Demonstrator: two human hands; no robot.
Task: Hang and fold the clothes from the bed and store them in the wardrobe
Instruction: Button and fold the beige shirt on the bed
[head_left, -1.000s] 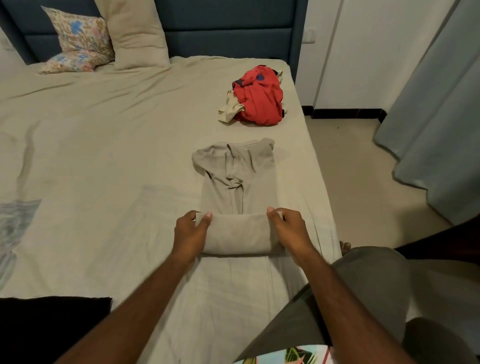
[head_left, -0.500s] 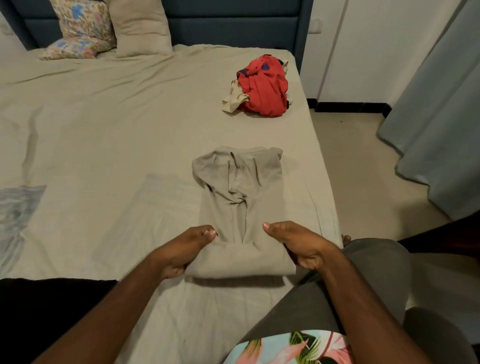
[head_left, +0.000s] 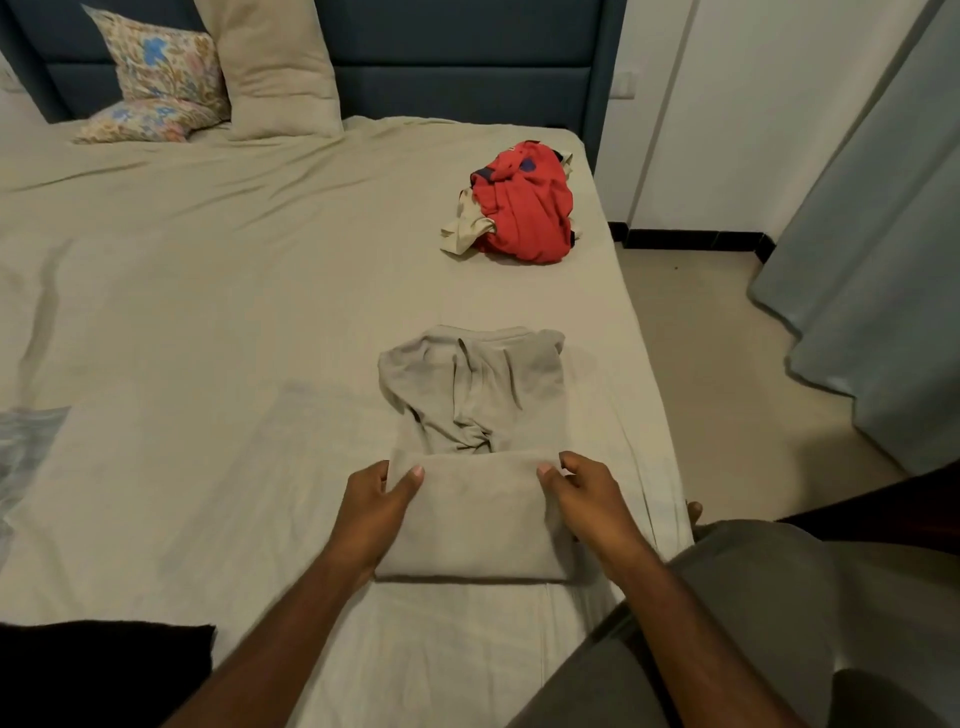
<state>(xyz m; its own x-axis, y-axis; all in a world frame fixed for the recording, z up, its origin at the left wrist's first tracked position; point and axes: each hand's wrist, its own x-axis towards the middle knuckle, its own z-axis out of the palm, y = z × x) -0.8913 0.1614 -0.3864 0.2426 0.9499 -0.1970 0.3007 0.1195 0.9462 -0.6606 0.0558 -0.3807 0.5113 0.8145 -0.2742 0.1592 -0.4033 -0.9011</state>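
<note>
Two folds are stacked at the near end of the beige trousers (head_left: 470, 452) now. A second ago the rolled part was a narrow band; half a second ago I had drawn it toward me and lifted its edge; now the folded block is deeper and its leading edge has reached the crotch seam. The trousers lie on the bed (head_left: 208, 312), close to its right edge, waistband end pointing toward the headboard.

My left hand (head_left: 376, 501) grips the left corner of the folded block, thumb on top, fingers tucked out of sight at the side. My right hand (head_left: 584, 496) pinches the right corner the same way, thumb on top, fingers loosely curled behind it.

Judgement: one or two more turns toward the headboard should finish this piece. After it, the red garment (head_left: 524, 208), heaped further toward the headboard near the bed's same edge, remains untouched.

Hard to make out:
- A pale cloth (head_left: 462, 228) pokes out from under the red heap; cannot tell what garment it is, or how many pieces are bundled there.
- Wardrobe not in view.
- A dark cloth (head_left: 104, 670) at the bed's near left corner is cut off by the frame; identity unclear.
- Underside of the fold and my lower fingers are hidden.
</note>
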